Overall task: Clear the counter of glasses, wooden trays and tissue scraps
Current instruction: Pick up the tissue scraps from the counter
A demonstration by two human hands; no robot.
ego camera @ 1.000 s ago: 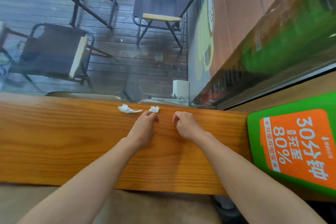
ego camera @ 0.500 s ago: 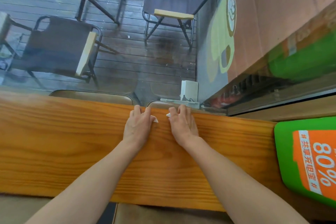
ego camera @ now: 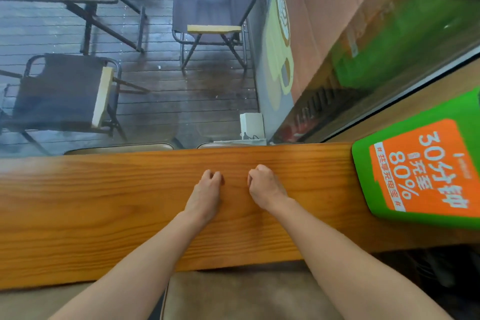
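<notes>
**Fists closed over the counter**

Both hands hover mid-counter (ego camera: 104, 215), left hand (ego camera: 205, 195) and right hand (ego camera: 265, 189) curled into fists side by side, apart. Likely each hides a tissue scrap; none shows, so I cannot tell. The counter's far edge meets the window; bare wood runs left, a green sign (ego camera: 420, 163) bounds the right.

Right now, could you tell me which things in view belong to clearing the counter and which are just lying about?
Part of the job:
wooden counter
left hand, fingers curled shut
right hand, closed in a fist
No tissue scraps, glasses or trays show; whether the fists hold any cannot be told.

Just lying about:
green and orange sign
white box beyond the glass
folding chairs outside
</notes>
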